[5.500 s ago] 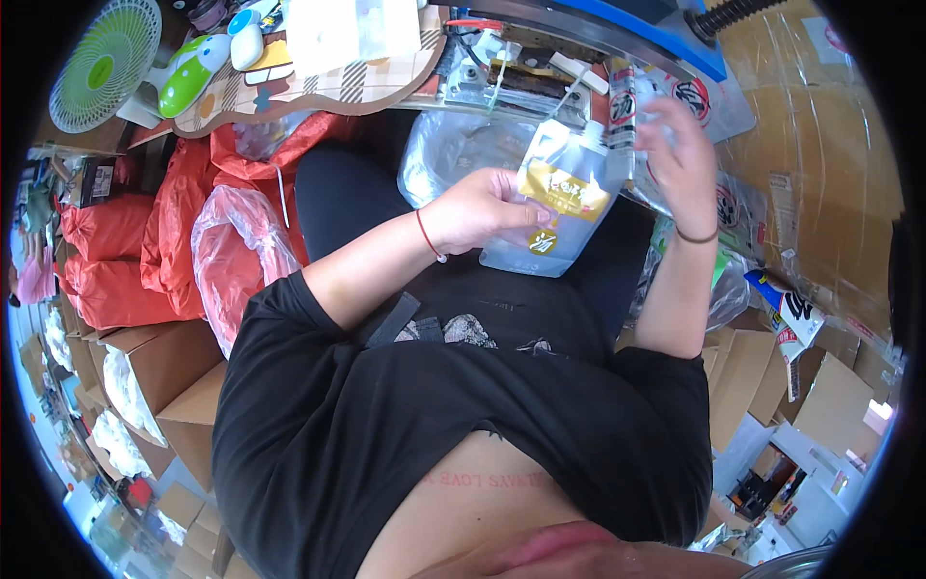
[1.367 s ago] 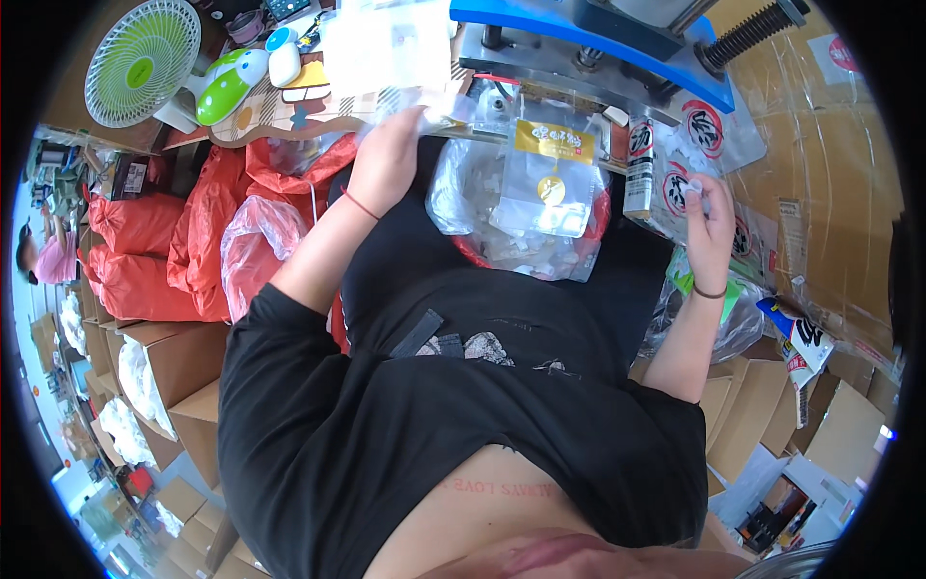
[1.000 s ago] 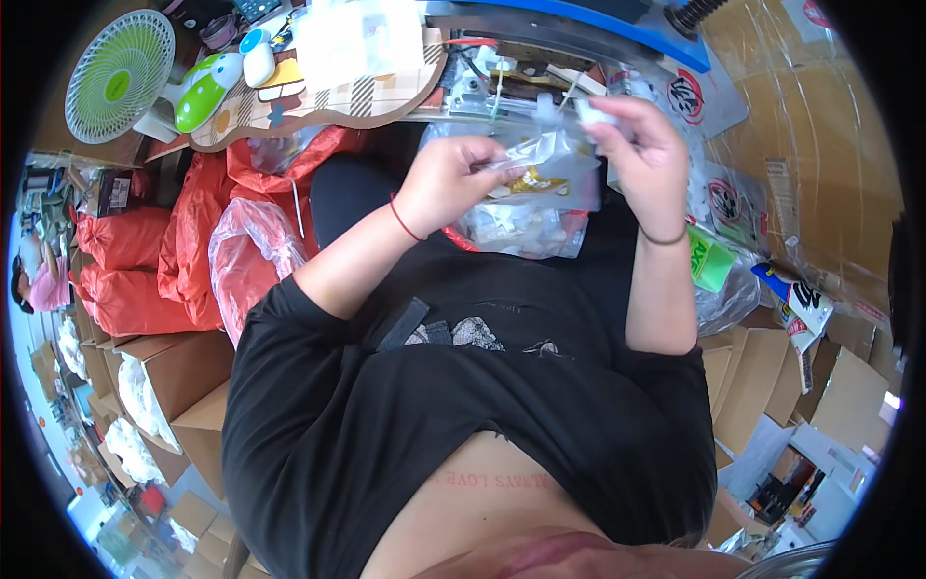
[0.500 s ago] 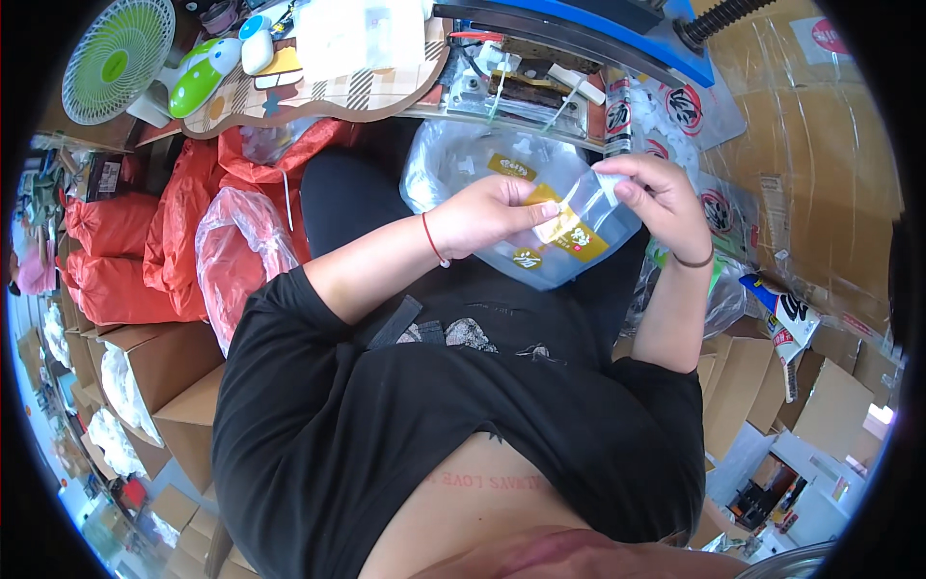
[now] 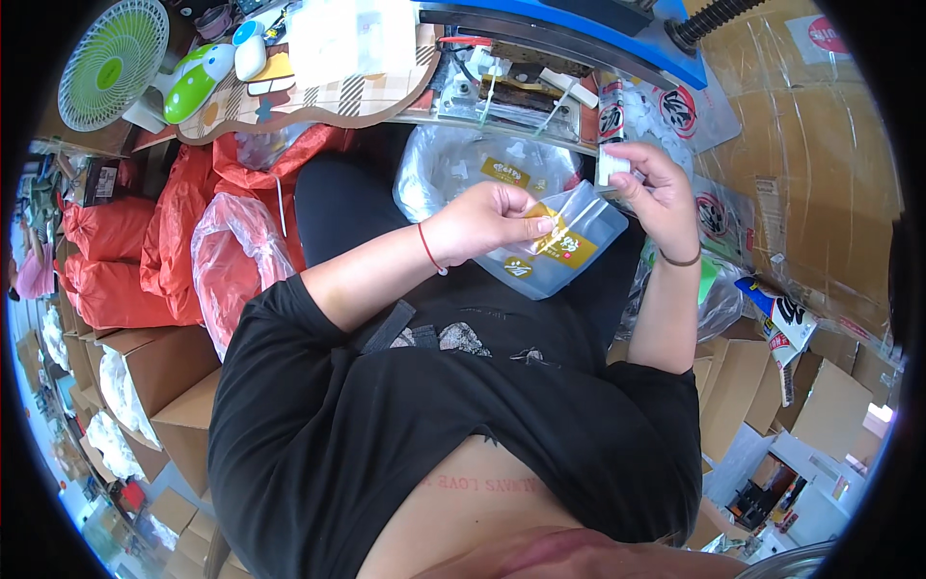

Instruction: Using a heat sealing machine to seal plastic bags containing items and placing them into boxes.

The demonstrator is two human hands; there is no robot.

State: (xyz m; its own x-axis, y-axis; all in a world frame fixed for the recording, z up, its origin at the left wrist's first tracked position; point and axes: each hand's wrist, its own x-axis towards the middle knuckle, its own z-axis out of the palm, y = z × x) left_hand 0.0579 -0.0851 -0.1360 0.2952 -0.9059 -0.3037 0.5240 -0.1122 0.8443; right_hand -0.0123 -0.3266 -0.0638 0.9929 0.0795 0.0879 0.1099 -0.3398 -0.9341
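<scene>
My left hand (image 5: 490, 222) pinches a clear plastic pouch (image 5: 588, 230) with gold printed panels by its side, over my lap. Thumb and fingers press on the printed part, and the pouch tilts with one end toward the upper right. In my right hand (image 5: 664, 198), just beyond that end, a small white block-like piece (image 5: 613, 167) is gripped between thumb and fingers; its exact kind is not clear. Behind the pouch sits a clear plastic bag (image 5: 424, 159) with a similar gold-printed pouch (image 5: 503, 174) in it.
A bench edge (image 5: 540, 135) with a metal-and-wire mechanism runs ahead, under a blue machine frame (image 5: 579, 24). Red bags (image 5: 125, 280) crowd the left, beside a fan (image 5: 111, 68) on the table. A big cardboard box (image 5: 801, 125) walls the right.
My right hand has come away from the pouch, slightly upward, with the white piece showing in its fingers. The pouch's upper right end now hangs free, and my left hand still holds it.
</scene>
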